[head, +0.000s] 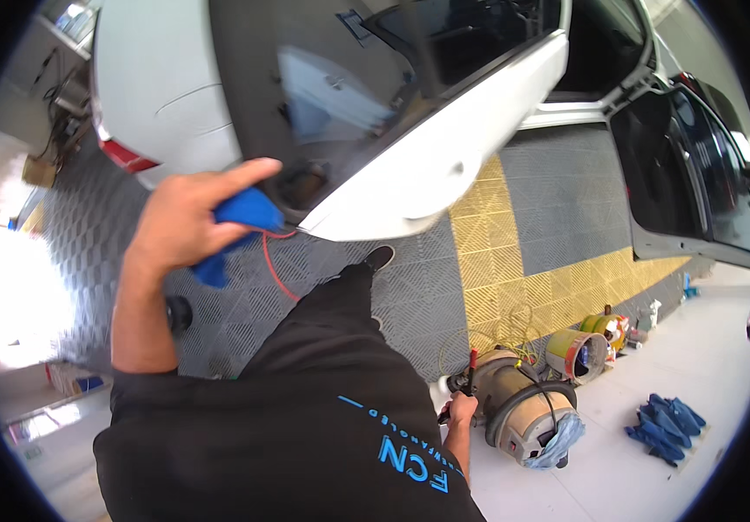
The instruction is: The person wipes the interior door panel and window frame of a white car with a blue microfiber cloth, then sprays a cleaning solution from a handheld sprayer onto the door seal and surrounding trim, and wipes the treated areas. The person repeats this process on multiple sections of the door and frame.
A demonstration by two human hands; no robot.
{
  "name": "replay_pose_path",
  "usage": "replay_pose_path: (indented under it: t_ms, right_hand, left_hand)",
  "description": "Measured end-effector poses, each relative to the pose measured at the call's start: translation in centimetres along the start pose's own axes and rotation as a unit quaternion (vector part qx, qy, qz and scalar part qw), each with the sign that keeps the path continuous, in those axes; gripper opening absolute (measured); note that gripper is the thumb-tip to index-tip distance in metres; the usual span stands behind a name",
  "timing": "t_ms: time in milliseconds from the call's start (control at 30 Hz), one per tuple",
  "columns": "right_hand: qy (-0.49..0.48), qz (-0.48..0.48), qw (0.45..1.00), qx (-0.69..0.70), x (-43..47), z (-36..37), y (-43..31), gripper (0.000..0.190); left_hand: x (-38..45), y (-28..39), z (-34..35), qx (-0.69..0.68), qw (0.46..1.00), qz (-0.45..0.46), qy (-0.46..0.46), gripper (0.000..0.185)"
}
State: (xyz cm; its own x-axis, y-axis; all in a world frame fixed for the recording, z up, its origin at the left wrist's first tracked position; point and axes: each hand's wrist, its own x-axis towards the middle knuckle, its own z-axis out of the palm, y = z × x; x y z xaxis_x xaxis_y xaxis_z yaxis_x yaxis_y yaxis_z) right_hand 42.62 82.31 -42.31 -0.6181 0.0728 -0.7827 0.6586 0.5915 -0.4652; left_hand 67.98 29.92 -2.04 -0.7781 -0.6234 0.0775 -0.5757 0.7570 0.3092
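Observation:
My left hand (pixel 182 218) grips a folded blue cloth (pixel 247 210), its forefinger stretched out over the dark window glass (pixel 342 91) of an open white car door (pixel 401 186). Part of the cloth hangs below the fingers. The hand is by the pointed rear corner of that door; whether the cloth touches it I cannot tell. Low at my right side, my right hand (pixel 461 410) is closed around a black hand tool with a red end (pixel 473 365), whose exact kind is unclear. A white part shows beside the tool.
A drum vacuum cleaner (pixel 512 398) with a black hose stands at my right. Beyond it are a bucket (pixel 577 355) and a yellow tin (pixel 603 329). Blue cloths (pixel 665 427) lie on the white floor. Another open car door (pixel 665 169) juts out. A red hose (pixel 273 271) hangs nearby.

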Motion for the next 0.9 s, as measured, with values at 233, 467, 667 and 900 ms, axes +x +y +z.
replay_pose_path:
  t_ms: [233,467,667,900]
  right_hand:
    - [-0.004,0.037,0.991,-0.131,6.8,-3.3,-3.7,0.014]
    - [0.126,0.124,0.977,0.122,9.0,-5.8,-5.6,0.012]
    - [0.183,0.178,0.945,0.203,9.8,-6.4,-11.5,0.016]
    - [0.153,0.205,0.947,0.192,19.5,-8.9,-20.2,0.015]
  left_hand:
    - [9.4,-0.4,4.3,-0.128,0.99,-0.05,0.025,0.041]
    - [28.6,8.3,14.7,-0.292,0.95,-0.063,-0.092,0.032]
    - [41.9,18.5,10.8,-0.324,0.917,0.144,0.184,0.083]
    - [53.9,26.7,10.2,-0.53,0.78,0.333,-0.013,0.103]
